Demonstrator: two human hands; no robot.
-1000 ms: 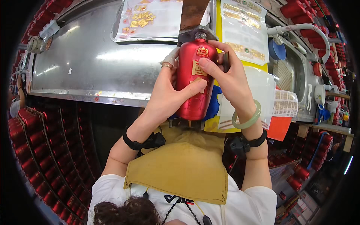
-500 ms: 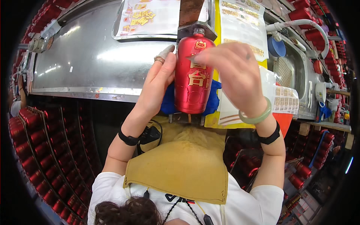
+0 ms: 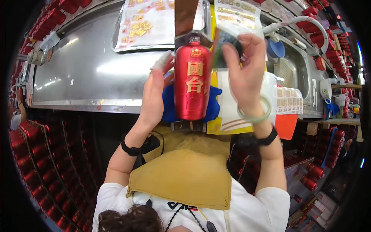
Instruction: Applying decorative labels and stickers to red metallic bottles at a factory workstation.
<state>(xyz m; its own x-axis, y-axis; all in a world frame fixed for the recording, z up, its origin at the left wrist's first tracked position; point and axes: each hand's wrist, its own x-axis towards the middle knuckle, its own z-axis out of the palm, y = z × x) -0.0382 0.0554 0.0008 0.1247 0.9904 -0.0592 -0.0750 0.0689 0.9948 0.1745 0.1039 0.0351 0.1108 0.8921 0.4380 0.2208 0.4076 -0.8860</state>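
Observation:
A red bottle with gold raised characters lies on its back before me, neck pointing away, on a blue cloth over a stand. Alongside its left flank is my left hand, fingers stretched out, one fingertip wrapped in something white. Whether those fingers touch the bottle I cannot tell. To the right of the bottle's shoulder, my right hand is closed on a dark green, pad-like thing, smeared by motion.
At the far left a metal tray carries sheets of gold stickers. More sticker sheets lie on the yellow mat at right. Beyond are a sink, a blue bowl and a white pipe. Racks of red bottles stand below.
My right hand has moved off the bottle's face to its right; the small pointed thing at its fingertips no longer shows, and a dark green thing does. My left hand has shifted slightly left.

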